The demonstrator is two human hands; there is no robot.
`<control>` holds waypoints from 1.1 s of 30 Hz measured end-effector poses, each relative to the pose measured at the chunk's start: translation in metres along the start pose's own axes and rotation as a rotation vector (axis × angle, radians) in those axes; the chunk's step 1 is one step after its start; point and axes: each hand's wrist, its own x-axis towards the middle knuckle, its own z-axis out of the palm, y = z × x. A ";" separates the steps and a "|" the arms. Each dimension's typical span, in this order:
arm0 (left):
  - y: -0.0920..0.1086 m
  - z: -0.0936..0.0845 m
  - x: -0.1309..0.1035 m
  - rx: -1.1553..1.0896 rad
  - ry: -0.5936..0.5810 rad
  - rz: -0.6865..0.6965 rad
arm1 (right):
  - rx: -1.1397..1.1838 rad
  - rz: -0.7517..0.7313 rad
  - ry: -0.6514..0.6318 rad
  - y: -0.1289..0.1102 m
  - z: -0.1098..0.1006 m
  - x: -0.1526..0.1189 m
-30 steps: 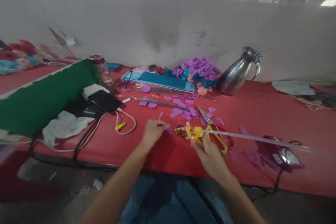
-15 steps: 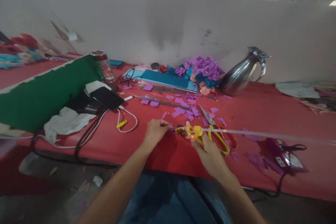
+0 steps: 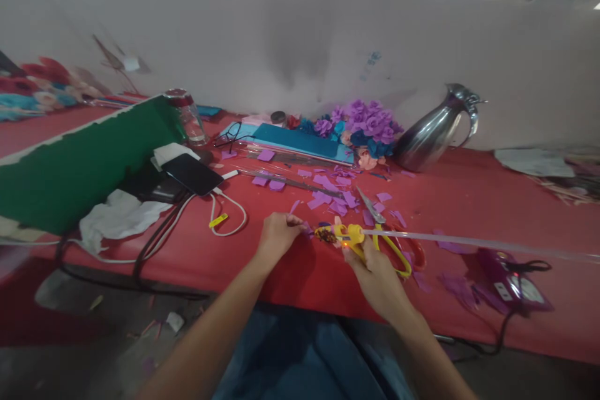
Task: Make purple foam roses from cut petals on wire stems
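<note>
My right hand (image 3: 375, 269) is wrapped round a yellow hot glue gun (image 3: 349, 235), its small orange light lit. A long clear glue stick (image 3: 435, 238) runs out of the gun's back to the right. The dark, stained nozzle end points left, toward a small purple paper piece (image 3: 307, 229) pinched in the fingertips of my left hand (image 3: 280, 234). Whether nozzle and paper touch I cannot tell. Just beyond my right hand lie scissors (image 3: 394, 250) with yellow handles, blades slanting away. Purple paper scraps (image 3: 323, 197) are scattered on the red tabletop (image 3: 225, 262).
Behind the scraps stand purple paper flowers (image 3: 370, 122) and a leaning metal jug (image 3: 434, 128). To the left are a phone (image 3: 193, 174) with a white cable, a glass jar (image 3: 190, 119) and a green board (image 3: 94, 169). A purple power box (image 3: 513, 281) lies right.
Both hands keep almost the same position, glue gun and purple paper still held. The whole view has shifted very slightly.
</note>
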 end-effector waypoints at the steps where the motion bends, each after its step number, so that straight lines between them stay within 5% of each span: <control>1: -0.001 0.000 0.000 -0.005 0.001 0.004 | -0.014 0.003 0.003 0.000 0.000 0.000; 33: -0.005 0.003 0.000 -0.049 -0.008 0.029 | -0.246 -0.031 -0.027 -0.009 -0.010 -0.004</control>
